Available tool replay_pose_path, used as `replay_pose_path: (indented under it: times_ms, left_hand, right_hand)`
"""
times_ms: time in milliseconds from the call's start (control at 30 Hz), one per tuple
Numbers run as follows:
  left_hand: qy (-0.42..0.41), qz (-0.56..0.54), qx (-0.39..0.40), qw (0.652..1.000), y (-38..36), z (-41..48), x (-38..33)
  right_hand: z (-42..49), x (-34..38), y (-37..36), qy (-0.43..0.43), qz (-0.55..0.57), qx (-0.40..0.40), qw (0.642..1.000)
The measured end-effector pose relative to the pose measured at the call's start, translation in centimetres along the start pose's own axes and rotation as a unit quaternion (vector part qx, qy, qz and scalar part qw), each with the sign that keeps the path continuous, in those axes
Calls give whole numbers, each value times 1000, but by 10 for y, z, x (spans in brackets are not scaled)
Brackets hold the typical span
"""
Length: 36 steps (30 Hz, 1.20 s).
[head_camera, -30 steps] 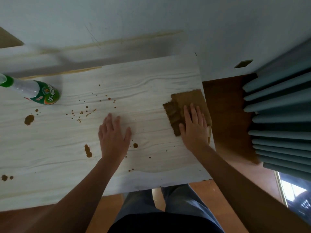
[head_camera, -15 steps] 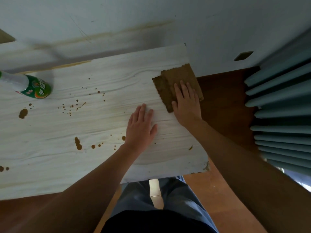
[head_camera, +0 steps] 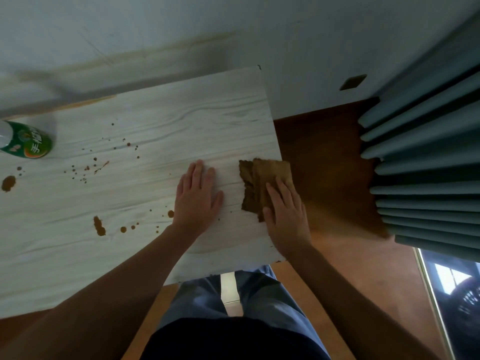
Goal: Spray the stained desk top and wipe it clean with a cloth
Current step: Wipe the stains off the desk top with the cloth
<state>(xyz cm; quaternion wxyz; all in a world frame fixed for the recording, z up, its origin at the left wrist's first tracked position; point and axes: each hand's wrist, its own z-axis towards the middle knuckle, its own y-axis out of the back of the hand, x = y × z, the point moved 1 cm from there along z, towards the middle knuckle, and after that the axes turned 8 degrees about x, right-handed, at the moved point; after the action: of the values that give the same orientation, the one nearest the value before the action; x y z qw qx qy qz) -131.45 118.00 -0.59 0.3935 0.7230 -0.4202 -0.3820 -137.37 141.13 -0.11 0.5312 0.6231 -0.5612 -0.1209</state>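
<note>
Pale wood-grain desk top (head_camera: 155, 120), whitish, spotted with brown; brown cloth (head_camera: 255, 178) folded and lying at the desk's right edge, its outer side reaching the edge or just past it (hard to tell which).

Right hand (head_camera: 285, 214) lies flat on the near part of the cloth, fingers straight and close together, palm down, pressing rather than gripping; the far part of the cloth shows beyond the fingertips.

Left hand (head_camera: 197, 198) flat on bare wood just left of the cloth, a narrow strip of desk between them; fingers straight, thumb spread toward the cloth; holds nothing.

Stains all left of the left hand: small drops (head_camera: 170, 213) just beside its wrist; a long blot (head_camera: 99, 226) further left; a scatter of specks (head_camera: 85, 170) beyond that; a round blot (head_camera: 8, 183) near the frame edge.

Spray bottle (head_camera: 28, 141), green label, stands far left of both hands, toward the back of the desk, untouched.

Right of the right hand: brown floor (head_camera: 324, 165), then grey-green pleated curtain (head_camera: 428, 152); white wall (head_camera: 259, 27) beyond the desk.
</note>
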Motion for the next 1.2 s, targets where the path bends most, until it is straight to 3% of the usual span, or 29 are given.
replay_pose_path:
  times_ms: [233, 400, 800, 1200]
  left_hand:
    - [2, -1, 8, 1000, -2, 0, 0]
    - [5, -17, 6, 1000, 0, 0, -2]
    - [0, -46, -1, 999, 1, 0, 3]
    - [-2, -37, 17, 999, 5, -2, 3]
  right_hand:
    - [68, -9, 26, 115, -75, 16, 990]
    - [69, -7, 15, 95, -88, -8, 992]
    - [-25, -13, -31, 30, -9, -47, 998]
    - [60, 4, 1, 47, -54, -35, 997]
